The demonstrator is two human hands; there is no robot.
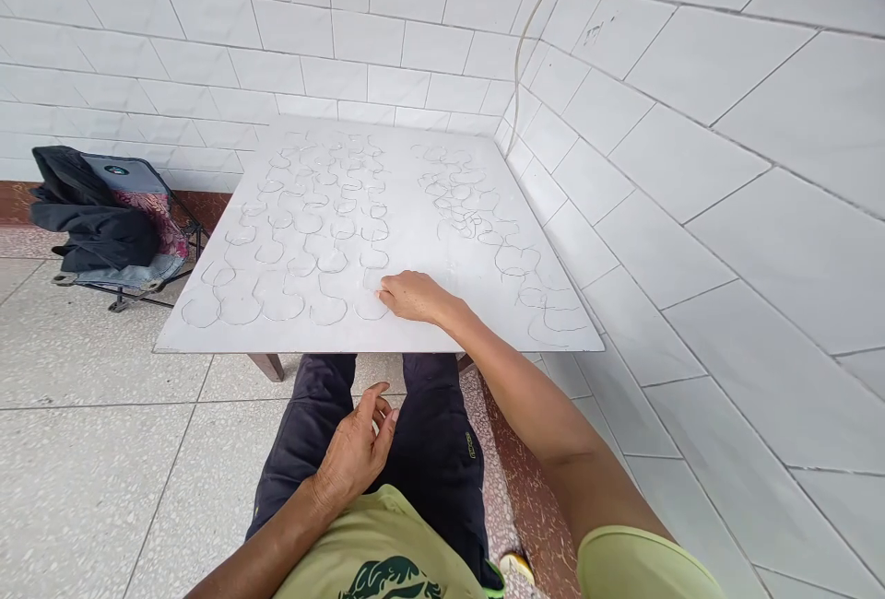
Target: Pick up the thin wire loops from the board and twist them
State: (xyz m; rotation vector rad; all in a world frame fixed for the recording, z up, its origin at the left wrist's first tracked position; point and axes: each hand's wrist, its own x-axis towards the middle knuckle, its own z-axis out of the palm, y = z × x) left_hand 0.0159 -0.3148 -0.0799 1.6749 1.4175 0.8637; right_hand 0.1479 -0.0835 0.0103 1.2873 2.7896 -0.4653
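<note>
My right hand [415,296] rests at the near edge of the white table, thumb and fingers pinched together on a thin S-shaped wire [366,316]. Part of that wire is hidden under the fingertips. To its left, similar curved wires [327,309] lie in rows that run toward the back of the table. A looser, overlapping group of wires [470,223] spreads along the right side. My left hand [360,442] hangs above my lap, off the table, with fingers loosely bent and apart and nothing visible in it.
The white table [429,336] stands near a tiled wall at the back and right. A folding chair [156,212] with dark cloth [97,221] on it is at left. A cable [518,74] runs down the wall corner. My legs are at the table's near edge.
</note>
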